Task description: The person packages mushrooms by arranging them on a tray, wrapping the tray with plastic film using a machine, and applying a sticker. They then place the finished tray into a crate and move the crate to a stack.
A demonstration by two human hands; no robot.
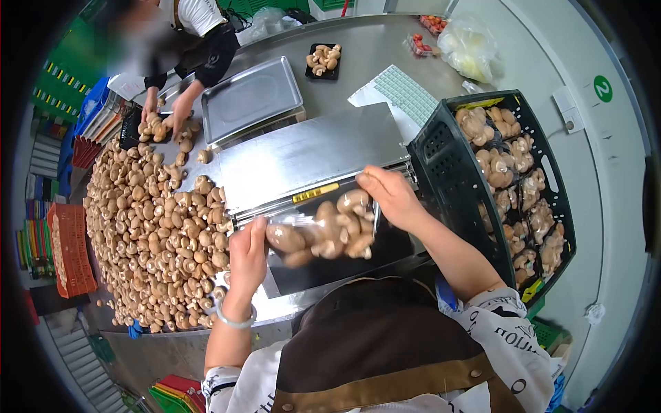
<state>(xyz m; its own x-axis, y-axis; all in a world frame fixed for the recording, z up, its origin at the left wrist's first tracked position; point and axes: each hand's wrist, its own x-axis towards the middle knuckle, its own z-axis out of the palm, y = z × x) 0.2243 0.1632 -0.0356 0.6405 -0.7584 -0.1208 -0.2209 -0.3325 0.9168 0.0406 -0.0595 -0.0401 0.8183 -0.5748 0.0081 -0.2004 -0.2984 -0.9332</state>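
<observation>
Over the wrapping machine [310,155] in front of me, a tray of brown mushrooms [327,230] is held tilted, with shiny clear film across it. My left hand [246,253] is closed at its left end, thumb up. At the upper right end my right hand [391,196] is closed too, its fingers at the tray's edge. Whether the fingertips pinch film, tray or both is hard to tell. A yellow label strip [315,193] lies along the machine's front bar, just above the mushrooms. Below the tray is a dark flat plate [344,272].
A big heap of loose mushrooms [155,241] covers the table's left. To the right stands a dark crate [441,172] of wrapped packs. Farther back are a metal tray [251,100], a filled black tray [323,60] and a label sheet [405,93]. A co-worker's hands [180,113] handle mushrooms.
</observation>
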